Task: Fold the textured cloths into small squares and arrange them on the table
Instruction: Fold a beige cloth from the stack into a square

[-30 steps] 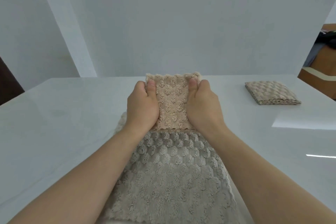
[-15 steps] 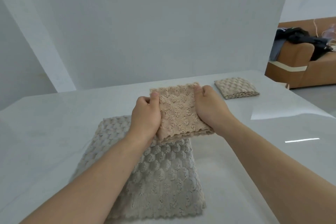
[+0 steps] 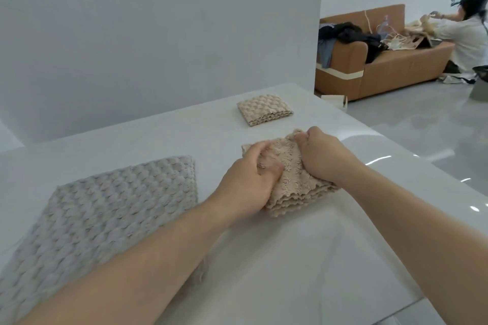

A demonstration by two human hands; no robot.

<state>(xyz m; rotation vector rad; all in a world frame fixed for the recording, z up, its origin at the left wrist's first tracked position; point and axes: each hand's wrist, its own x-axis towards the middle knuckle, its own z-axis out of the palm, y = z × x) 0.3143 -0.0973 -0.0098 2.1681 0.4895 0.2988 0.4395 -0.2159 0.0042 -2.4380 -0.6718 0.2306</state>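
We see both hands clamped on one folded beige cloth (image 3: 298, 187) a little right of the frame's middle. The left hand (image 3: 248, 182) has its grip closed over the cloth's left side, fingers curled onto the top and thumb lying across the pile. The right hand (image 3: 324, 158) has its grip closed on the right side, knuckles up and thumb pressed into the upper edge. The cloth's scalloped layers show stacked along its near edge. It sits low at the white bench (image 3: 290, 258), and we cannot tell whether its underside touches the surface.

A grey textured cloth (image 3: 105, 208) lies spread flat in the lower left of the frame, well apart from the held one, with the left forearm crossing its near corner. Above the hands, towards the bench's far edge, a second folded beige square (image 3: 264, 109) lies by itself.

In the upper right stands a brown sofa (image 3: 383, 66) heaped with dark clothes, and a person (image 3: 464, 34) in white sits beside it.
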